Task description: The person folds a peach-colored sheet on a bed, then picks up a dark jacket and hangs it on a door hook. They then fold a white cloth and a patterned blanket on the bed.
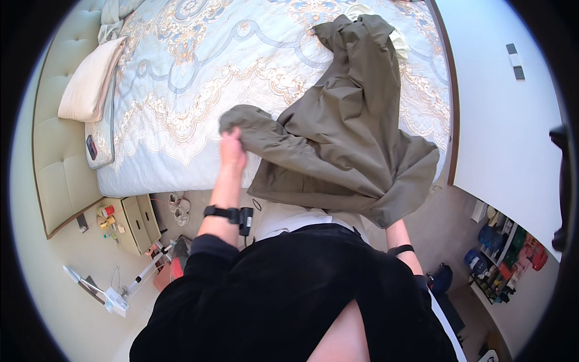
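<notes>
An olive-brown jacket [348, 122] lies rumpled over the near side of a bed, its lower end hanging toward my waist. Pinched in my left hand [234, 147] is the end of one sleeve [271, 131], stretched out to the left above the bed's edge. Cloth at the jacket's lower right covers most of my right hand [392, 224]; only the wrist and forearm show below it, so its grip is hidden. At the far end of the jacket, a pale cloth [399, 43] pokes out from beneath.
A patterned quilted cover [190, 104] spreads across the bed. A pink pillow [92, 81] and a phone [91, 147] lie by the tufted headboard [56, 149]. Below are a nightstand [135, 224] and shoes [179, 208]. On the right stand a white wall panel [493, 113] and a loaded shelf [500, 249].
</notes>
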{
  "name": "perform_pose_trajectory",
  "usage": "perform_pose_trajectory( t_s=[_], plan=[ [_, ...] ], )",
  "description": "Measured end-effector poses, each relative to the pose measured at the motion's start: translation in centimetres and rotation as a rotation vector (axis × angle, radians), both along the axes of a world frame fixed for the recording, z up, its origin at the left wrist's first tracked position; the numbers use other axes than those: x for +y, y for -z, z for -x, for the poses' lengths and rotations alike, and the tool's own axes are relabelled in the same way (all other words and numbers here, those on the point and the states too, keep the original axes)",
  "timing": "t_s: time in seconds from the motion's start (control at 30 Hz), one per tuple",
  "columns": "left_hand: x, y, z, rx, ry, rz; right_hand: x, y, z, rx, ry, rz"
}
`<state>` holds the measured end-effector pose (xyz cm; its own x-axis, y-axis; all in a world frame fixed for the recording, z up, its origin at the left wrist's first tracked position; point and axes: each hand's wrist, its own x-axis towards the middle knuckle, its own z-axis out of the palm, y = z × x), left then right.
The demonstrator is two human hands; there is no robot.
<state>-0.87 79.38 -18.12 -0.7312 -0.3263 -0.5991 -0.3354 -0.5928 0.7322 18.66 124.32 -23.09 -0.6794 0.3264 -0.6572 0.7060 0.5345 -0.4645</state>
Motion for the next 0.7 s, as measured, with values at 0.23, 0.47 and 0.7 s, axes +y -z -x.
perform_pose_trajectory(
  t_s=[0.23,0.47,0.7],
  plan=[
    [-10.3,-6.1,-3.1,0.166,-0.116,0.323,-1.6,1.9,-2.4,0.1,-0.709,-0.079],
    [-19.4,1.5,-17.1,-0.748,-0.07,0.412,-0.6,-9.5,2.4,-0.608,-0.717,0.314],
    [-9.9,1.7,-12.8,-0.49,0.495,1.324,-5.8,-4.1,19.5,0.458,-0.051,-0.382]
  ],
)
